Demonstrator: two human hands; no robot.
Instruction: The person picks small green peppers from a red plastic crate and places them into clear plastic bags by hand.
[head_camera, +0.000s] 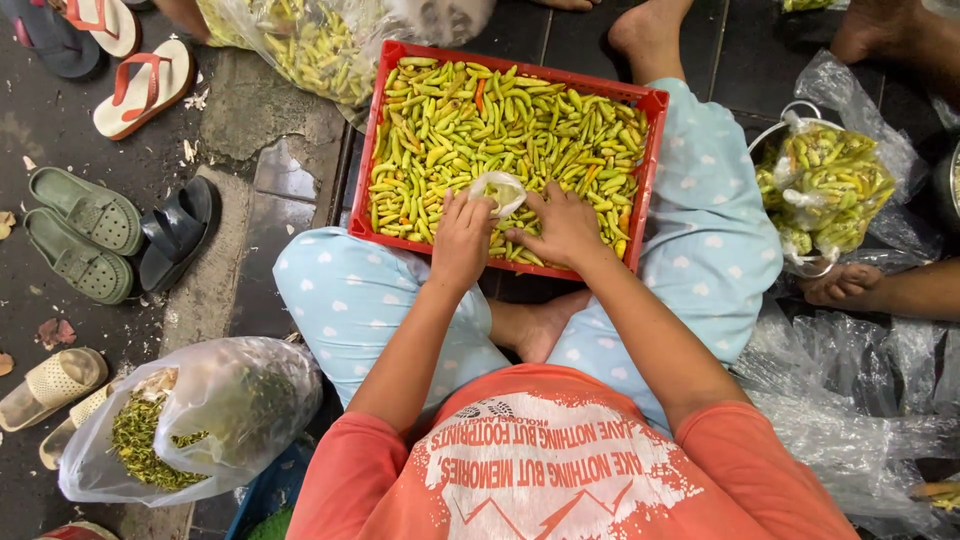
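A red plastic crate (372, 190) full of small green and yellow chillies (470, 110) rests across my knees. My left hand (462, 240) and my right hand (562, 228) sit at the crate's near edge, on top of the chillies. Between them they hold open a small clear plastic bag (497, 190) with a few chillies inside. My left fingers pinch the bag's left rim, and my right fingers grip its right side.
A clear bag of green stems (170, 425) lies at my left knee. Sandals and slippers (90, 225) are scattered on the dark floor at left. A bowl of packed chilli bags (822, 190) stands at right, beside another person's foot (845, 285). Empty plastic bags (860, 400) lie at lower right.
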